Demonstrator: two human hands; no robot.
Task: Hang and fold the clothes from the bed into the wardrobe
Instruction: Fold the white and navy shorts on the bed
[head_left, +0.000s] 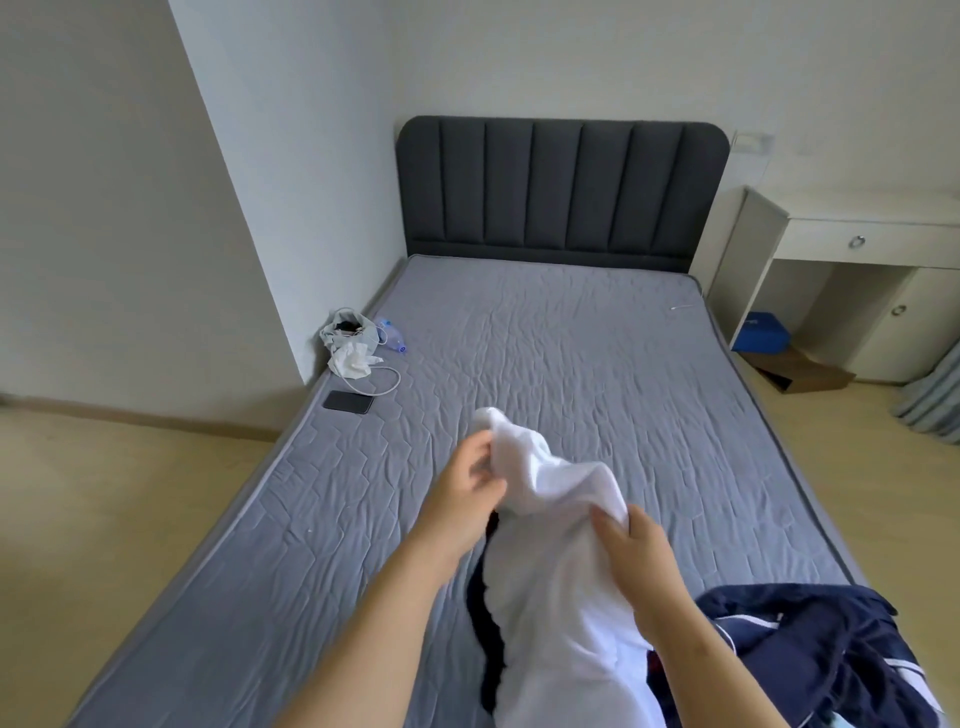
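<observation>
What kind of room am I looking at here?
Most likely a bedroom: a bed with a grey quilted mattress, a dark padded headboard against the wall, a white desk beside it, and a white garment and navy clothes at the near end.

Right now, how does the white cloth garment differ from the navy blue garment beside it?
The white cloth garment is lifted, gripped by the left hand and the right hand; the navy blue garment lies crumpled and untouched. The white garment looks plain; the navy one has white stripes. Both are unfolded.
</observation>
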